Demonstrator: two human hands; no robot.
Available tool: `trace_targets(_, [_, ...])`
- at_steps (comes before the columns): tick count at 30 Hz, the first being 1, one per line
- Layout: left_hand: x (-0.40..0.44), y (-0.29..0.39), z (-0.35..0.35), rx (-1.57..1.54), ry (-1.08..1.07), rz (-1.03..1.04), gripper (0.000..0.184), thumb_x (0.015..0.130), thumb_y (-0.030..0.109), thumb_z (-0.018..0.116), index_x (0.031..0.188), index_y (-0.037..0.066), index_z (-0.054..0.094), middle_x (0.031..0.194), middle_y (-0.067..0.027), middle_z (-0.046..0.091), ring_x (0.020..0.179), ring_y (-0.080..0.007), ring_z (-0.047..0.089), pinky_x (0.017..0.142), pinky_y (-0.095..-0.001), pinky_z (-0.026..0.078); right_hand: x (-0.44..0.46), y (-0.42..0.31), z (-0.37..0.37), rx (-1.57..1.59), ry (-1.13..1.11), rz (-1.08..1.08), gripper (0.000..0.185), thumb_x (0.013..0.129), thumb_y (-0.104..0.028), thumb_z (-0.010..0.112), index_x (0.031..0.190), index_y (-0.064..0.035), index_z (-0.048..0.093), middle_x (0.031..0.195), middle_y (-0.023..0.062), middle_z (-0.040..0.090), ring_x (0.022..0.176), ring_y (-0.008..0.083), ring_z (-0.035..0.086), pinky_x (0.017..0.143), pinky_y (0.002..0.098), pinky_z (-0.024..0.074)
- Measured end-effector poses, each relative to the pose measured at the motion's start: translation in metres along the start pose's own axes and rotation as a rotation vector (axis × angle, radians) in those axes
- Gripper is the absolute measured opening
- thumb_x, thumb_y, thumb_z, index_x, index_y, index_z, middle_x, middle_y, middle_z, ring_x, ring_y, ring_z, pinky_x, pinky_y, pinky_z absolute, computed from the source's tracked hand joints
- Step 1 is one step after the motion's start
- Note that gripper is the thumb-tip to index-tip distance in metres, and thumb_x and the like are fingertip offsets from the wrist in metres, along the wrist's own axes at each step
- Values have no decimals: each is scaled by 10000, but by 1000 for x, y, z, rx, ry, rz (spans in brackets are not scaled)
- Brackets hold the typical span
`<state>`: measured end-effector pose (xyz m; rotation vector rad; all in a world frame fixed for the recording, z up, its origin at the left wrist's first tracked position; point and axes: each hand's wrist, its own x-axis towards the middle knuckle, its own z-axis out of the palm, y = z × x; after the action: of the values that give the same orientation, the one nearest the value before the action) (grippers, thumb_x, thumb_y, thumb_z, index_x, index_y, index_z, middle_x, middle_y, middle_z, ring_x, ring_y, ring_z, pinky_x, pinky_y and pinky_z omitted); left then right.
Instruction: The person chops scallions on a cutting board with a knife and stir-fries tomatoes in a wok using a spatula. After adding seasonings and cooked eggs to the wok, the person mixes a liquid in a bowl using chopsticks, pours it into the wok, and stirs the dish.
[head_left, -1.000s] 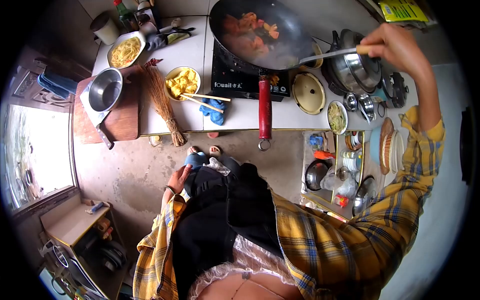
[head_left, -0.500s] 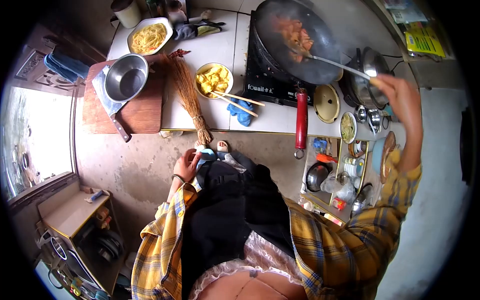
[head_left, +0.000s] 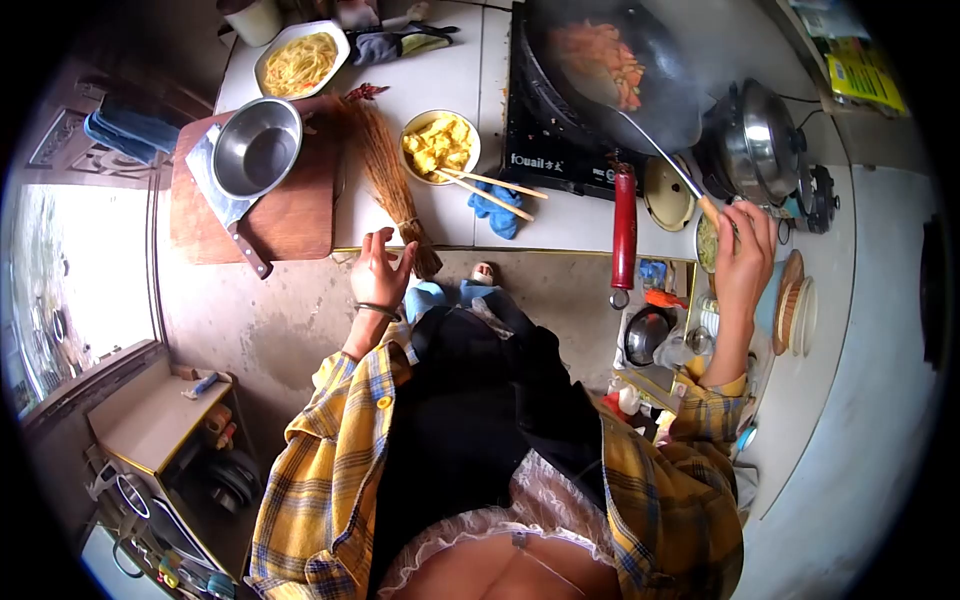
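Observation:
My right hand grips the wooden end of a long-handled wok spatula. Its metal blade rests in a dark wok beside reddish-orange chopped pieces, with steam around them. The wok sits on a black cooktop, its red handle pointing toward me. Over the counter's front edge, my left hand is empty, fingers apart, close to the bound end of a twig brush. A bowl of yellow scrambled egg stands beyond it, with chopsticks leaning on its rim.
At left, a metal bowl and a cleaver lie on a wooden board. A plate of noodles is behind. Blue cloth lies under the chopsticks. A lidded pot and beige lid stand right.
My right hand has come down and left, nearer my body, still holding the spatula. My left hand has risen toward the counter edge, and its fingers have spread.

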<state>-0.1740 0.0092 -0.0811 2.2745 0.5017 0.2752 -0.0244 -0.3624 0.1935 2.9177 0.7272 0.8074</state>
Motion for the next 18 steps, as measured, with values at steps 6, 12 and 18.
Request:
trace_targets(6, [-13,32,-9,-267,-88,-4,340,871,240,706,1111,30,590,941,-119,678,724,-186,684,645,-299,527,-33,-42,-22,416,240,-16,211,872,-6,607,689,39,513,702,135,562,717,301,576,641,372,449])
trace_targets(12, [15,25,44,-953,-357,-553,524,923,311,655,1286,-14,461,1095,-138,647,874,-231,701,616,-256,491,-83,-33,0,732,199,2,265,852,-12,623,645,34,464,667,135,551,659,289,559,569,349,428])
trace_targets(18, [80,6,95,-1281,-66,-842,303,974,248,528,1202,52,495,1106,-138,611,885,-270,696,581,-292,512,-141,0,11,815,56,215,231,787,64,637,638,32,463,663,148,550,636,287,558,564,355,440])
